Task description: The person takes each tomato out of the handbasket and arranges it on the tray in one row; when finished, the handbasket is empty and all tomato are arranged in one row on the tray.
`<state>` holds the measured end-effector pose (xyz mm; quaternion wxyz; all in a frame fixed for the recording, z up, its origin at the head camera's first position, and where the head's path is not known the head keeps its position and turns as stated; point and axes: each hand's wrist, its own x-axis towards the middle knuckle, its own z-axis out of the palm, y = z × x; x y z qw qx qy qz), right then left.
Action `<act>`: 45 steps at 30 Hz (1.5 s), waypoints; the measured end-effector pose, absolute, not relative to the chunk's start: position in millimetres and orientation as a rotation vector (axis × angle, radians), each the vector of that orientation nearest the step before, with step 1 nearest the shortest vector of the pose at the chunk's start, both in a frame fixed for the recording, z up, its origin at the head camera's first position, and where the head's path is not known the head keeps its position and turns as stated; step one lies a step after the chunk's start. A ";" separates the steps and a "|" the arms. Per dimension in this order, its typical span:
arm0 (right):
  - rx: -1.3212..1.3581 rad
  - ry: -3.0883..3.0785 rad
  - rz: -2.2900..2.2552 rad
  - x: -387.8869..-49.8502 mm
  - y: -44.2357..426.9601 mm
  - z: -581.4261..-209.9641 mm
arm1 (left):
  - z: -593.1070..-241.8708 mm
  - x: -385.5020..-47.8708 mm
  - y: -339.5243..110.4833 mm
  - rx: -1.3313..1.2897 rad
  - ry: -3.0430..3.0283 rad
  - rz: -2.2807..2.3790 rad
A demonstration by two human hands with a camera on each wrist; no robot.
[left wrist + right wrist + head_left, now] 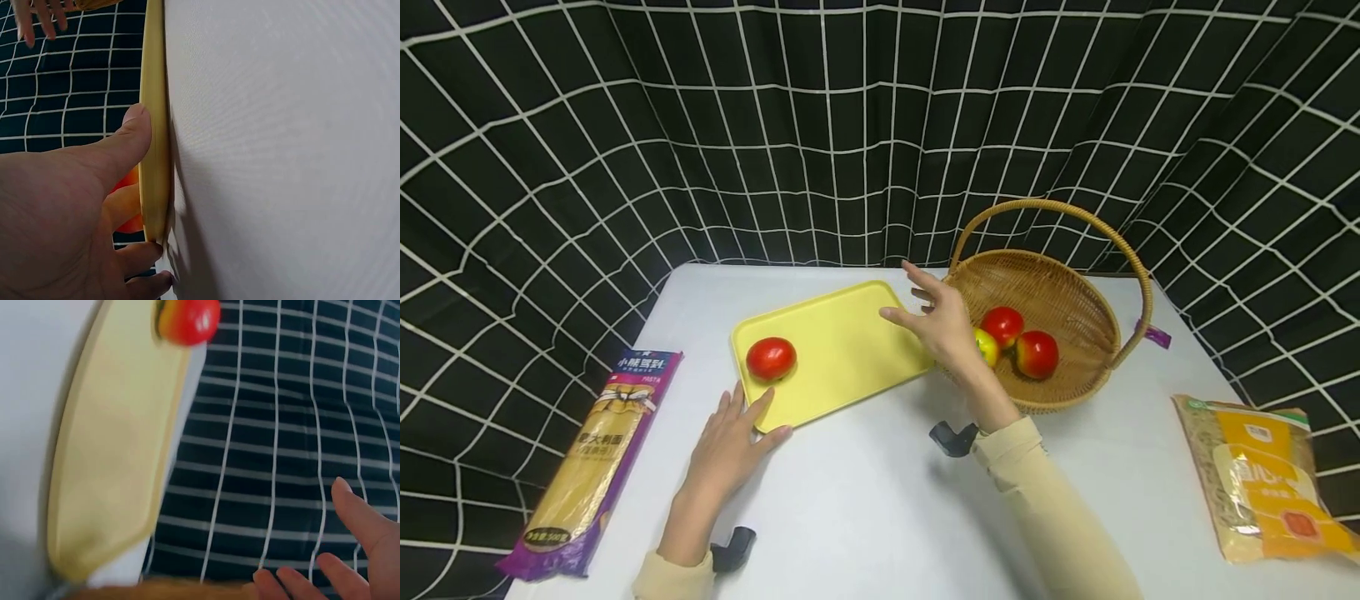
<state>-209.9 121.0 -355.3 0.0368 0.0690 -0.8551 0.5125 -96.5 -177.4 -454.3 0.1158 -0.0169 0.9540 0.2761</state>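
A yellow tray (835, 350) lies on the white table, with a red tomato (771, 358) at its left end. My left hand (726, 446) is at the tray's near left corner, its fingers spread. In the left wrist view the thumb (134, 131) rests against the tray's rim (156, 81). My right hand (943, 325) hovers between the tray and a wicker basket (1075, 300), fingers extended and apart, holding nothing. Inside the basket are two red apples (1037, 354) and a yellow, roundish piece of produce (987, 346), partly hidden by the right forearm.
A pasta packet (598, 458) lies along the table's left side. On the right is a yellow-orange food bag (1262, 479), and a small purple packet (1157, 336) sits behind the basket's right side. The basket's tall handle (1060, 207) arches upward. Black grid-patterned cloth (820, 125) hangs around the table.
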 end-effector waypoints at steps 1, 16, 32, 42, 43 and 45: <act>0.196 -2.623 1.567 -209.5 128.5 -354.2 | -454.4 -96.4 -177.8 -0.051 2.794 0.811; 0.004 -2.796 1.408 -201.4 209.0 -358.6 | -455.4 -95.3 -181.7 -0.063 2.785 0.823; -0.054 -3.031 1.291 -199.9 226.5 -372.0 | -455.5 -95.9 -181.1 -0.049 2.790 0.846; 0.006 -3.048 1.339 -201.2 226.2 -380.9 | -454.9 -96.2 -179.8 -0.055 2.787 0.845; 0.008 -3.050 1.329 -200.9 225.8 -381.3 | -454.8 -96.3 -179.8 -0.055 2.787 0.844; 0.004 -3.057 1.304 -200.6 225.4 -382.2 | -455.0 -96.5 -179.9 -0.054 2.788 0.841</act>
